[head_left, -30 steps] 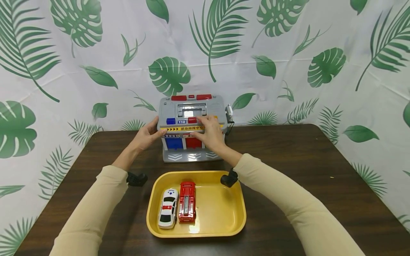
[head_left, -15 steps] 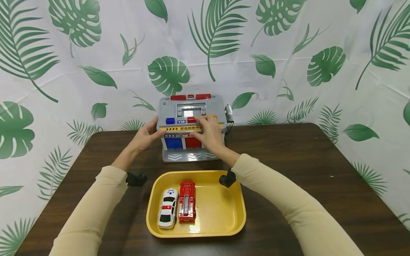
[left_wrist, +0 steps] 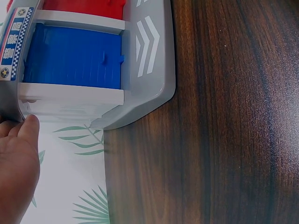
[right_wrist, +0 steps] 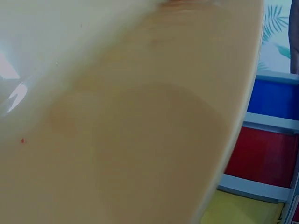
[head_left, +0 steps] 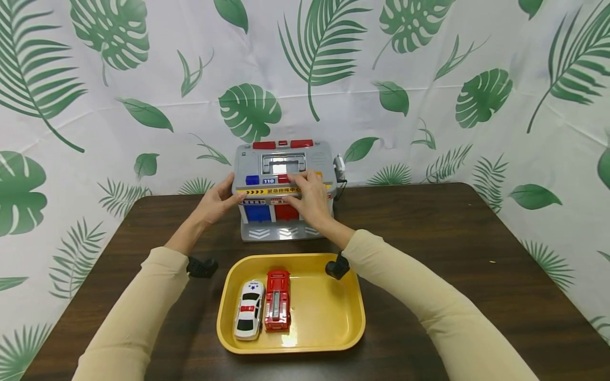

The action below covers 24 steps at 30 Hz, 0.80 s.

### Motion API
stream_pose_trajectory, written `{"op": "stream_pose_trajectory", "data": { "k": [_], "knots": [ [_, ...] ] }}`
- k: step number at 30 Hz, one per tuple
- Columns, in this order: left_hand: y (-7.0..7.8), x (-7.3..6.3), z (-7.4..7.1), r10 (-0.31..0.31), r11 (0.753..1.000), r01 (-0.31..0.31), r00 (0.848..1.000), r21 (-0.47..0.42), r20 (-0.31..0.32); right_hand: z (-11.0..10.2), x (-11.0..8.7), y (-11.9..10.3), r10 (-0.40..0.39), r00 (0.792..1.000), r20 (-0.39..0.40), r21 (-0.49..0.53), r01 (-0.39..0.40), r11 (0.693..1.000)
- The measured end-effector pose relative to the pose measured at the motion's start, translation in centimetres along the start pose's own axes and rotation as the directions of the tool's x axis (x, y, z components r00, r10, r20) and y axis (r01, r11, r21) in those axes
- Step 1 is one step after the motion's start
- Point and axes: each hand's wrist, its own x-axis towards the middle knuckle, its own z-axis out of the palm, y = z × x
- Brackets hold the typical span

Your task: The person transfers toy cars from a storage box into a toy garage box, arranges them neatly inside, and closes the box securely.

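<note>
A grey toy garage (head_left: 324,159), its roof bearing red and blue lights and a carrying handle, stands at the back of the table. My left hand (head_left: 215,203) grips the roof's left front corner, fingers along the side and thumb at the front. Over the roof's front edge, my right hand (head_left: 312,201) has its fingers beside a red light and its thumb lower down, holding the edge. The blue door (left_wrist: 74,56) appears down in the left wrist view. In the right wrist view, the red door (right_wrist: 264,156) and yellow door (right_wrist: 240,210) show past the tray.
In front of the garage lies a yellow tray (head_left: 329,312), holding a white toy police car (head_left: 249,312) and a red toy fire truck (head_left: 278,304). A white handset-like piece (head_left: 339,167) with a black cord is at the garage's right side. Leaf-patterned cloth (head_left: 405,137) hangs behind the table.
Both hands stay on the garage roof, with hardly any movement. The whole head view shifts very slightly; the garage, tray and toy vehicles keep their places.
</note>
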Motion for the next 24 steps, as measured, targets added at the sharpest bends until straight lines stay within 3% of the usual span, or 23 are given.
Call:
{"op": "stream_pose_trajectory", "data": {
  "k": [4, 8, 11, 15, 24],
  "knots": [
    [0.1, 0.1, 0.0, -0.008, 1.0, 0.008, 1.0, 0.01, -0.005, -0.1, 0.0, 0.0, -0.006, 1.0, -0.002, 0.002, 0.006, 1.0],
    [1.7, -0.7, 0.4, -0.031, 0.999, 0.031, 1.0, 0.02, 0.001, -0.2, 0.1, -0.1, 0.0, 1.0, 0.011, 0.004, 0.0, 1.0],
    [1.6, -0.6, 0.4, -0.03, 0.999, 0.03, 1.0, 0.034, 0.0, -0.3, 0.1, -0.1, 0.002, 1.0, 0.019, -0.001, -0.002, 1.0],
    [0.0, 0.2, 0.1, -0.007, 0.999, 0.008, 1.0, 0.043, -0.009, -0.5, 0.2, 0.0, 0.0, 0.999, 0.034, -0.004, 0.0, 1.0],
    [0.0, 0.1, 0.1, -0.006, 1.0, 0.006, 1.0, 0.01, -0.005, -0.7, 0.2, 0.0, 0.001, 0.997, 0.072, -0.028, 0.001, 1.0]
  ]
}}
